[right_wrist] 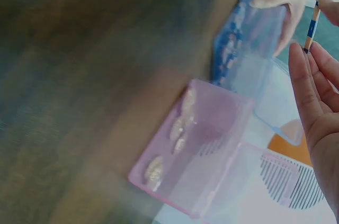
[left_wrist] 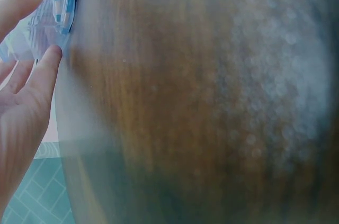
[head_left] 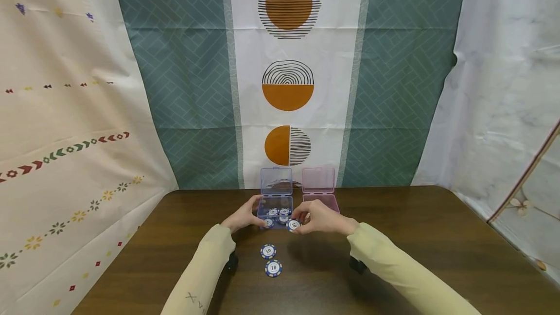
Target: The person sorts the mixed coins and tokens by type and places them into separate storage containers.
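My left hand (head_left: 243, 217) grips the left side of an open clear blue plastic box (head_left: 275, 201), thumb at the front and fingers at the far side. Several blue-and-white poker chips (head_left: 273, 212) lie inside it. Between thumb and fingertips, my right hand (head_left: 321, 217) pinches another poker chip (head_left: 293, 225) near the box's front right corner. Seen in the right wrist view, that chip (right_wrist: 312, 27) is edge-on. Closer to me on the table lie two loose chips, a farther chip (head_left: 268, 251) and a nearer chip (head_left: 273, 268), both marked 10.
Right of the blue box stands an open clear pink box (right_wrist: 217, 128), holding several pale, shell-like pieces (right_wrist: 154, 171). Both lids, blue lid (head_left: 276, 181) and pink lid (head_left: 318, 180), stand raised at the back. A patterned curtain (head_left: 288, 47) hangs behind the dark wooden table (head_left: 407, 227).
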`<state>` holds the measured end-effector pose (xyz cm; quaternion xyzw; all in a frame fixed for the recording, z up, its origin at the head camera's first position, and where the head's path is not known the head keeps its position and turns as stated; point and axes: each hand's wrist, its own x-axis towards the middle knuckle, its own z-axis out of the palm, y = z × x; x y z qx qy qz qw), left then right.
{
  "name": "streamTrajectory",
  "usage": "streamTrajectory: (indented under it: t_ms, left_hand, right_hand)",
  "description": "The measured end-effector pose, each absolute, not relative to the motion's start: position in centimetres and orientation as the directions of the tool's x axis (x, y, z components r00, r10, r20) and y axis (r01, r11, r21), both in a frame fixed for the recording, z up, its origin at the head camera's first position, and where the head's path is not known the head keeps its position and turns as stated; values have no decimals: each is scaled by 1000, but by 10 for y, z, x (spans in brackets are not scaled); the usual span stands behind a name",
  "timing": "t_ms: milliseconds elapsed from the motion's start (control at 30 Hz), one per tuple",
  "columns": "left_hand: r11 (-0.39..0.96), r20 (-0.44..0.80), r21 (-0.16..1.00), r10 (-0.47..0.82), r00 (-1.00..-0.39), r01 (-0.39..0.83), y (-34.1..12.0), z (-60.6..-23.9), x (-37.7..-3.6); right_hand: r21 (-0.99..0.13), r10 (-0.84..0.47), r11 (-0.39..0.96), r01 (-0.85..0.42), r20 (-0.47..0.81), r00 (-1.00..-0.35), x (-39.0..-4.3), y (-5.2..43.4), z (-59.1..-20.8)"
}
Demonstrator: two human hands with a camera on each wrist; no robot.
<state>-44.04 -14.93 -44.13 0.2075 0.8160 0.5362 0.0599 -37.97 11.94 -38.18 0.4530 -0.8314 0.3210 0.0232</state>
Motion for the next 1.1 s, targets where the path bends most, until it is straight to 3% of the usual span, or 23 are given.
streamTrajectory:
  t_ms: [333,667,1100]
  left_hand:
    - [346,112,900,402,-909,264,-150,-442,-441]
    - [335,102,909,404,-909,250,-151,-444,-442]
    - [335,98,908,415,-904,252,-150,-441,-443]
  right_hand:
    - [-453,-699,420,-786,391,-599,-395,109,-365]
    - [-519,-631,489,-701,345,-695,-405,100,-360]
    - [-522,-585,560,-643,301,-753,-418,84,-354]
